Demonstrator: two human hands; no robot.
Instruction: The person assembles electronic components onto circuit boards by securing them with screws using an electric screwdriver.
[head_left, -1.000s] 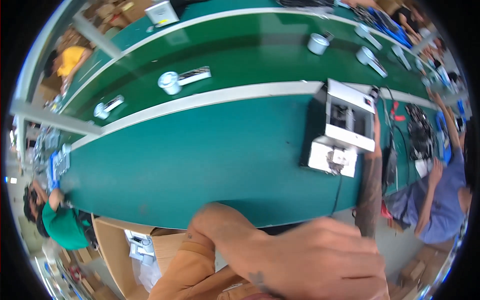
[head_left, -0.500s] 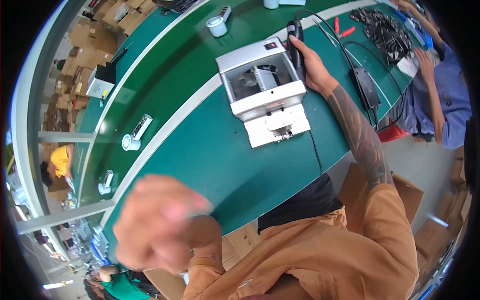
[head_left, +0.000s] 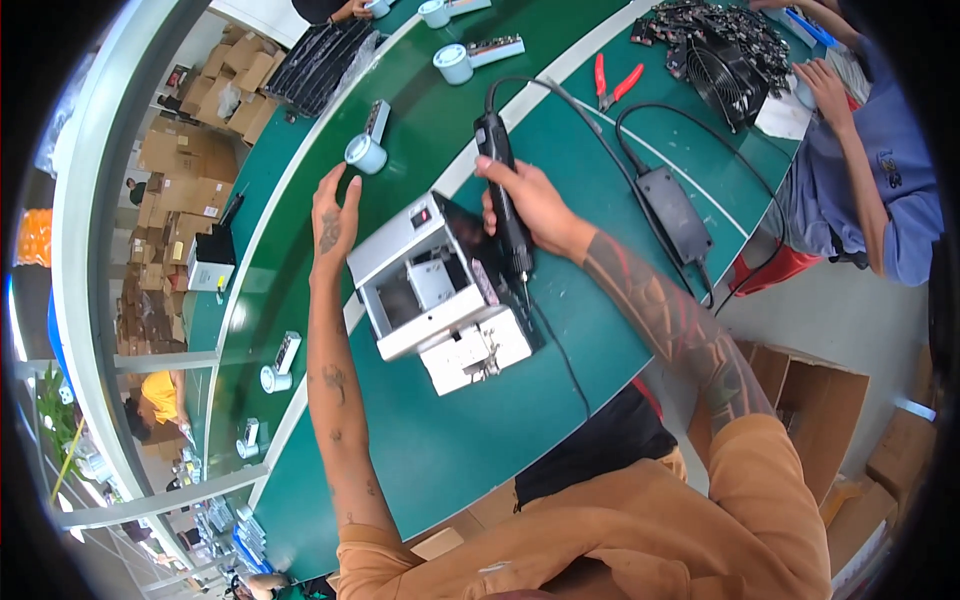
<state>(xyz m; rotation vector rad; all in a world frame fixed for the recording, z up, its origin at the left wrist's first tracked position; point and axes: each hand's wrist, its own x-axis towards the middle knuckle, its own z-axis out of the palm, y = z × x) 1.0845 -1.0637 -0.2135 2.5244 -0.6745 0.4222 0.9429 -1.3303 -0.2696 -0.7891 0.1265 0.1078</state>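
Observation:
My right hand (head_left: 535, 207) is wrapped around a black electric screwdriver (head_left: 508, 205), its bit pointing down beside a silver box-shaped screw feeder (head_left: 372, 252). The feeder has an open top, a red switch and a bright metal front plate. My left hand (head_left: 335, 220) reaches out past the feeder's left side with its fingers apart. Its fingertips are at a white round part (head_left: 366, 154) with a long narrow piece attached, lying on the green belt; whether they touch it I cannot tell.
More white round parts (head_left: 453, 64) lie along the belt. Red-handled pliers (head_left: 612, 84), a black adapter box (head_left: 675, 214) with cables and a heap of small black parts (head_left: 712, 42) lie on the right. A co-worker's arm (head_left: 850, 160) is at the far right. Cardboard boxes (head_left: 815, 400) stand below.
My left hand has gone from near the lower left up to the white part on the belt. The right hand has kept the screwdriver, now upright with its bit downward. The whole view has shifted.

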